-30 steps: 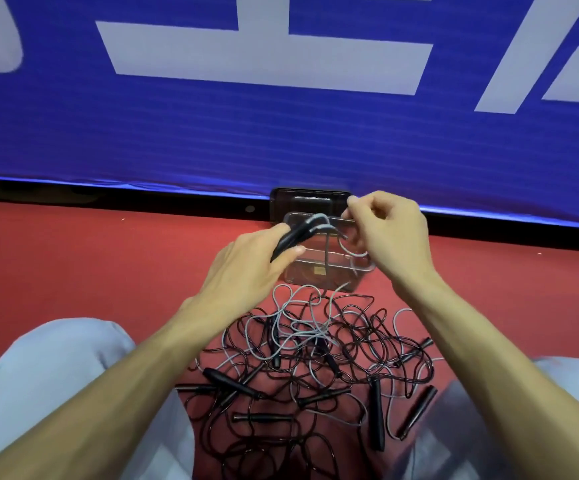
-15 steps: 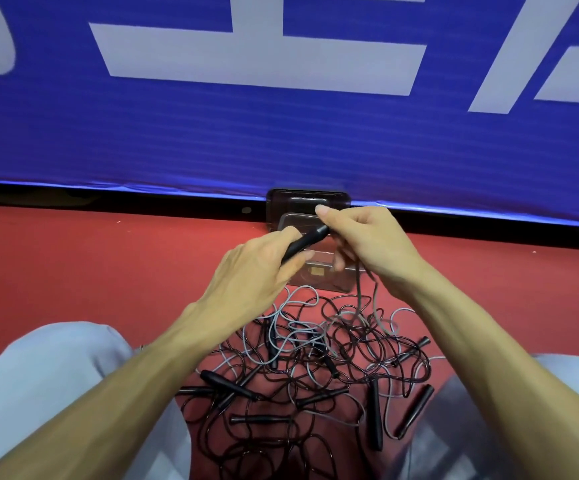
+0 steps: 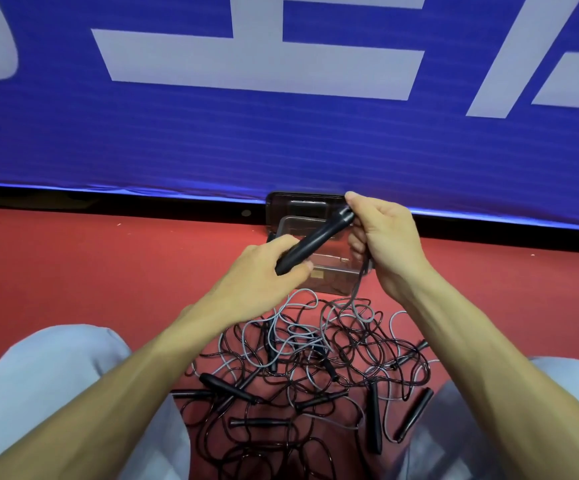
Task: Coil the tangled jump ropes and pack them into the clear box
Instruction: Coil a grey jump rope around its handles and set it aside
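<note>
Left hand (image 3: 267,270): thumb and fingers curled round the lower end of a black handle (image 3: 315,240), gripping it. Right hand (image 3: 386,244): thumb and forefinger pinch the handle's upper end, the other fingers curled below. The handle slants up to the right between the two hands, held in the air above the box (image 3: 329,285).

A grey cord (image 3: 358,292) drops from under the right hand, past the box's right corner, into the tangle (image 3: 298,368).

The box is clear and open-topped. It sits on the red floor (image 3: 108,268) just beyond the tangle. What it holds cannot be made out. A dark panel (image 3: 302,202) stands behind it, against the foot of a blue banner (image 3: 281,147).

The tangle is black and grey ropes knotted together on the floor between the person's knees (image 3: 56,393), which are in pale cloth. Loose handles (image 3: 374,419) lie scattered through its near half.
</note>
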